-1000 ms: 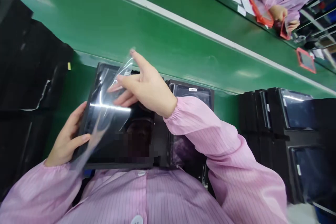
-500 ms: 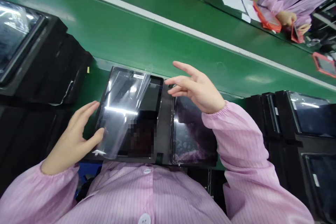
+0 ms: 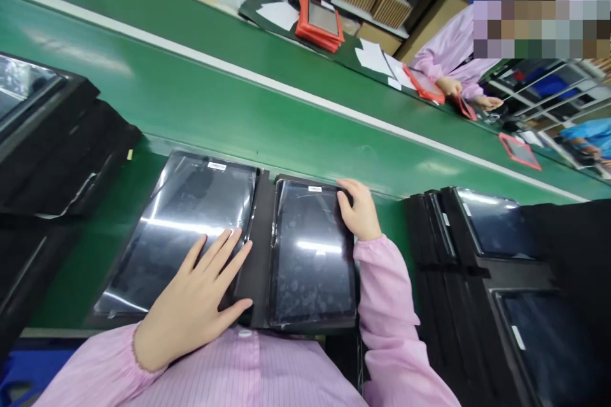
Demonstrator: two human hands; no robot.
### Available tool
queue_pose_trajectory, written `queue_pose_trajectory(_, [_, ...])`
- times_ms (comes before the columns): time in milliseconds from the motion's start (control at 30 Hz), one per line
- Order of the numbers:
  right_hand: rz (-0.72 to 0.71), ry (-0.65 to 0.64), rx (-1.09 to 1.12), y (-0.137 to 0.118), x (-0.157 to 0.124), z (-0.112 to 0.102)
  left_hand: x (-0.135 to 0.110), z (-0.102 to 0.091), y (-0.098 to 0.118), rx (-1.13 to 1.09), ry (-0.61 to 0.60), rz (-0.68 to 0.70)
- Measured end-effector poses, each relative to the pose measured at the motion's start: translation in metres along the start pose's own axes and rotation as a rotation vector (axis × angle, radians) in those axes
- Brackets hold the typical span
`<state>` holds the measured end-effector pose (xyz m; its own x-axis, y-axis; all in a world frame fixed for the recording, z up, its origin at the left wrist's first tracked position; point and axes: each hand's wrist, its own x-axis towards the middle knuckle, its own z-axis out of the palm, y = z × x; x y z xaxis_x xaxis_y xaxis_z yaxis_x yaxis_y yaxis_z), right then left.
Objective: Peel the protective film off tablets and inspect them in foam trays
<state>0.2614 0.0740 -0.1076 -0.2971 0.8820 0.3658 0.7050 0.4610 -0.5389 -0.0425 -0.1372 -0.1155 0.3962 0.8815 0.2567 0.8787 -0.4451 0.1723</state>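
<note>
Two dark glossy tablet screens lie side by side in front of me in a black tray [image 3: 260, 254]. Over the lower right part of the left screen [image 3: 200, 194], which looks covered by clear film, my left hand [image 3: 198, 296] is spread flat with its fingers apart. My right hand [image 3: 360, 210] is bent round the upper right corner of the right screen [image 3: 310, 254]. Its thumb and forefinger show at the edge; the other fingers are hidden. Each screen has a small white label near its top, and smudges mark the right one.
Black trays [image 3: 57, 133] are stacked at the left, more trays with screens [image 3: 496, 222] at the right. Behind runs a green bench [image 3: 214, 95] with a white strip. Beyond it are red-framed devices [image 3: 322, 22], papers [image 3: 375, 57] and a co-worker's hands [image 3: 451, 86].
The lifted clear film now lies flatter over the left screen. My left hand has moved right onto that screen. My right hand has gone from the air to the right screen's corner. The view has shifted.
</note>
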Motion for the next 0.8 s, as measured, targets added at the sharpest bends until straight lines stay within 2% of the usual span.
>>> queue_pose_trajectory(133, [-0.004, -0.018, 0.012, 0.005, -0.006, 0.007, 0.006, 0.007, 0.012, 0.026, 0.027, 0.007])
queue_pose_trajectory(300, [0.024, 0.0, 0.029, 0.006, -0.01, 0.012, 0.017, 0.004, 0.026, -0.104, -0.053, 0.231])
queue_pose_trajectory(433, [0.066, 0.05, 0.028, 0.005, -0.012, 0.013, 0.023, 0.006, 0.035, -0.177, -0.104, 0.26])
queue_pose_trajectory(667, [0.128, 0.097, 0.077, 0.003, -0.023, 0.016, 0.021, 0.008, 0.03, -0.269, -0.033, 0.233])
queue_pose_trajectory(800, [0.163, 0.108, 0.125, 0.007, -0.032, 0.017, 0.021, 0.007, 0.03, -0.331, 0.001, 0.331])
